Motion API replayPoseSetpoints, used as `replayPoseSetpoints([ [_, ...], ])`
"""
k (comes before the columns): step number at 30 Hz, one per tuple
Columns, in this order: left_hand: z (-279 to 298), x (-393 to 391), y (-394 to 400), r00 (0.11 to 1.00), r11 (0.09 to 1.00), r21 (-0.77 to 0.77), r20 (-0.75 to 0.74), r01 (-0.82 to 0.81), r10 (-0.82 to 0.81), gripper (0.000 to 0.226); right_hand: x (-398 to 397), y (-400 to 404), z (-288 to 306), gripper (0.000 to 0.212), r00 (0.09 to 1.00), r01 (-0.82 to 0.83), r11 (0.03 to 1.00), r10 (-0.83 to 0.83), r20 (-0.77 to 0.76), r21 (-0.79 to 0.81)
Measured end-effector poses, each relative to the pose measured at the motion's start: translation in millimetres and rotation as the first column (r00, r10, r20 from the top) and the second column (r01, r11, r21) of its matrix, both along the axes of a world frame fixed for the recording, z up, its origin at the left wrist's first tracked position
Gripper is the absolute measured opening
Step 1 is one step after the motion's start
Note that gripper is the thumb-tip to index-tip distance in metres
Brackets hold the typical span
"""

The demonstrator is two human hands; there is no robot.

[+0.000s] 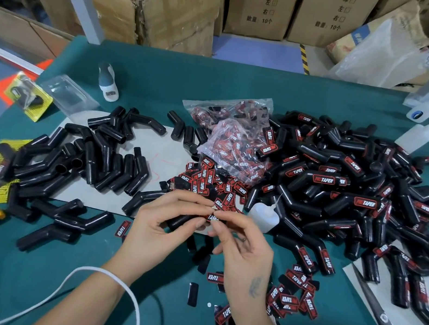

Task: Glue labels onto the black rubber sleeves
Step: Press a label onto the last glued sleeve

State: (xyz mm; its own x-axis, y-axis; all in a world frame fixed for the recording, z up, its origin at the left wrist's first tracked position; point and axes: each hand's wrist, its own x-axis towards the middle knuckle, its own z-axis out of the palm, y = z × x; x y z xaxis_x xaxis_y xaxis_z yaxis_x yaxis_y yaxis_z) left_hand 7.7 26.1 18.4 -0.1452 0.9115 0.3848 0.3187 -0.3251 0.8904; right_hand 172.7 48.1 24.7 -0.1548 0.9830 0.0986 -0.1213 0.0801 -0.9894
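A: Your left hand [165, 222] holds a black rubber sleeve [181, 221], fingers curled round it. Its long axis runs from lower left up to the right, the upper end toward your fingertips, over the green table [250, 82].

B: And your right hand [242, 249]?

A: It pinches a small label [213, 217] between thumb and forefinger, right at the sleeve's upper end, touching it. The label is black with red and white lettering.

B: What holds the spare labels?

A: A clear plastic bag [235, 143] behind your hands is stuffed with them, and loose labels [211, 183] spill just in front of it. More labels [295, 291] lie scattered by your right wrist.

B: The sleeves themselves?

A: Bent, glossy black tubes. The bare pile [88, 157] sits to your left; the labelled pile [351, 192] to your right shows red-and-white patches. A small white glue bottle [265, 217] stands just beside your right fingers.
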Motion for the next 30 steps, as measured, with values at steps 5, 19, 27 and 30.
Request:
replayPoseSetpoints([
  [5, 0.4, -0.3, -1.1, 1.0, 1.0, -0.007, 0.002, -0.017, 0.017, 0.02, -1.4, 2.2, -1.6, 0.027, 0.998, 0.025, 0.998, -0.029, -0.057, -0.064],
  [19, -2.8, 5.2, -1.8, 0.999, 0.999, 0.033, 0.011, -0.037, 0.037, 0.018, 1.2, 2.8, -1.8, 0.023, 0.999, -0.003, 1.0, 0.002, -0.047, -0.014],
  [27, -3.3, 6.9, -2.8, 0.999, 0.999, 0.018, 0.031, -0.041, 0.04, 0.017, 1.2, 3.5, -4.4, 0.026, 0.996, 0.018, 1.0, -0.017, -0.084, 0.01],
  [30, -3.8, 8.4, -2.9, 0.998, 0.998, 0.03, 0.038, -0.048, 0.047, 0.018, 1.7, 3.4, -3.9, 0.027, 0.997, 0.019, 0.999, -0.017, -0.077, 0.026],
])
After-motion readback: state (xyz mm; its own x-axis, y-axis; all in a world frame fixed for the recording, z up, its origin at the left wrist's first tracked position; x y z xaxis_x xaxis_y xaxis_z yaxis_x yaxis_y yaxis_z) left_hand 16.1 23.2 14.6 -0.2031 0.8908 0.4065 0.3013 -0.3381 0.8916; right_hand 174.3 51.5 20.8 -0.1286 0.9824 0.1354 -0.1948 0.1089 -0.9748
